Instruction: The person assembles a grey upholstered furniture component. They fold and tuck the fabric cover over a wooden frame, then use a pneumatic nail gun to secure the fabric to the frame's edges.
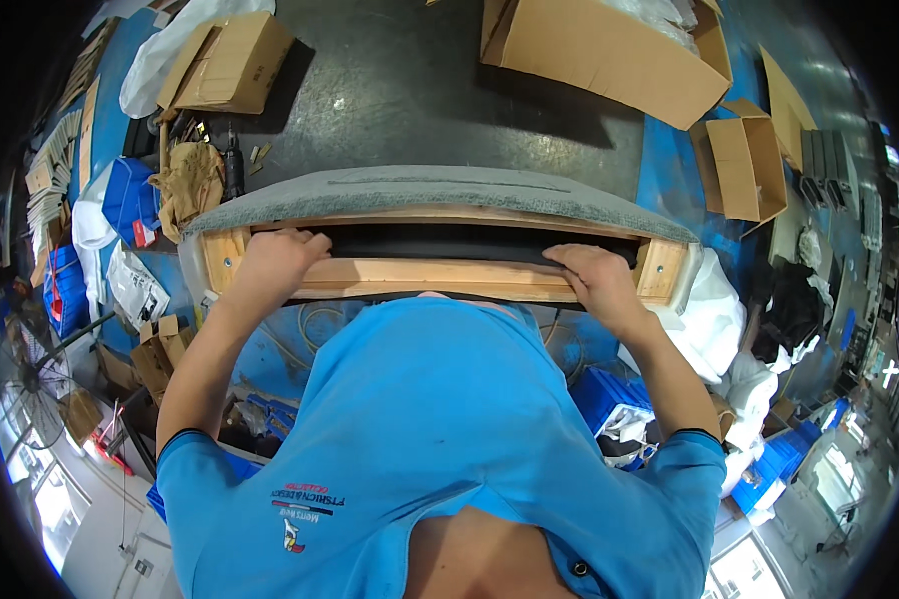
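Close in front of me lies a long wooden frame with grey fabric upholstery along its far side. A black lining shows in the slot between the front rail and the far side. My left hand grips the frame near its left end, its fingers curled over the rail into the slot. Toward the right end, my right hand closes over the same front rail, with fingertips at the black lining. The undersides of the fingers are hidden on both hands.
Ahead on the dark grey surface stand a cardboard box at left and a larger carton at right. A black power tool and brown cloth lie left. White plastic sheeting bunches at the frame's right end.
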Demonstrator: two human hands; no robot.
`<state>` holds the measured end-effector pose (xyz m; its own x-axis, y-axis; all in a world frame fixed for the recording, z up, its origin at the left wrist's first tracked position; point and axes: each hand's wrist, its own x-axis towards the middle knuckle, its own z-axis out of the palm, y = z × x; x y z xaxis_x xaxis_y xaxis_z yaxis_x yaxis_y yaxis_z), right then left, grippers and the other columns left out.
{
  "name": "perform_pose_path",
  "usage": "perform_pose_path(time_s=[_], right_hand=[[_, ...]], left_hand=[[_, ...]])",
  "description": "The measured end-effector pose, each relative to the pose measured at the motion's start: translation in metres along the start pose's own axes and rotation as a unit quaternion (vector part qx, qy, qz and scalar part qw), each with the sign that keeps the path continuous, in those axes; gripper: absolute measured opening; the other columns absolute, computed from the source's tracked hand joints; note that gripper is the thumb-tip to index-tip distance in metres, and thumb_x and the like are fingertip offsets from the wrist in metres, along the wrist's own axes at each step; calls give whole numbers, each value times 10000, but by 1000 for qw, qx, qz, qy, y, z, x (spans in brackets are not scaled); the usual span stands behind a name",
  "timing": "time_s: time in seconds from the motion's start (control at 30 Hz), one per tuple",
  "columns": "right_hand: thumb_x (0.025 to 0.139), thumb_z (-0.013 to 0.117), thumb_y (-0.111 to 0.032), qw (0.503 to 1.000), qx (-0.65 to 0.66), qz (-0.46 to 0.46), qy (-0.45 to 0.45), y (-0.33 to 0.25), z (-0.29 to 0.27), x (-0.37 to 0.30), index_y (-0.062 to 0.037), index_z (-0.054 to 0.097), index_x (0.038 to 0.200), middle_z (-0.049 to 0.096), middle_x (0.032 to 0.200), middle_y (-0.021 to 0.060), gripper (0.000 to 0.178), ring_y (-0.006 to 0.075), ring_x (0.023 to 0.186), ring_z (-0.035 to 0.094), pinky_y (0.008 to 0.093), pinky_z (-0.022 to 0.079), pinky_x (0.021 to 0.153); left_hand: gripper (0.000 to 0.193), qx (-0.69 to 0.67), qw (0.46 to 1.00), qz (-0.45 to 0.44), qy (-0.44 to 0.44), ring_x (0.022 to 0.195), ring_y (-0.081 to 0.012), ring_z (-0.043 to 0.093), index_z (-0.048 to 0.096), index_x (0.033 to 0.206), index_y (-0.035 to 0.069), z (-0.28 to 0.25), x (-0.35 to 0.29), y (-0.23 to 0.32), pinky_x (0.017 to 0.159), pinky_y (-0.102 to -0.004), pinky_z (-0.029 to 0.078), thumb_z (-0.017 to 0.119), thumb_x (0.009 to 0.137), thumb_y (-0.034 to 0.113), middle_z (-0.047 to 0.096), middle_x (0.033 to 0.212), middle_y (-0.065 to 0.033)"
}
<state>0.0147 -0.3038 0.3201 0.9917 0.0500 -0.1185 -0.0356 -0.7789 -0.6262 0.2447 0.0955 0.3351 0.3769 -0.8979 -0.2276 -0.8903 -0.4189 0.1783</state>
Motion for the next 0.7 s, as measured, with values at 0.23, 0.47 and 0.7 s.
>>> perform_pose_path(time_s=[0.23,0.47,0.7], right_hand=[[772,662,-42,992,-97,-80,20,-2,7,-18,-44,731,1149,746,1138,127,384,307,1067,716,408,588,904],[862,709,-70,995,-88,-51,2,-16,1,-10,-41,736,1112,720,1144,124,254,349,1057,689,423,574,906],[847,663,-80,993,-37,-84,69,-15,23,12,-54,726,1074,734,1073,112,238,345,1001,703,414,586,867]], left_hand=[[190,79,995,2,-69,796,-273,700,646,990,76,-5,-9,19,638,-396,548,671,807,118,640,876,-84],[314,-213,976,52,15,1024,-307,696,680,1191,52,22,65,67,862,-417,570,692,893,151,710,1138,-111],[201,-184,971,125,87,911,-305,712,722,1071,46,22,50,50,783,-404,584,686,880,95,732,994,-92]])
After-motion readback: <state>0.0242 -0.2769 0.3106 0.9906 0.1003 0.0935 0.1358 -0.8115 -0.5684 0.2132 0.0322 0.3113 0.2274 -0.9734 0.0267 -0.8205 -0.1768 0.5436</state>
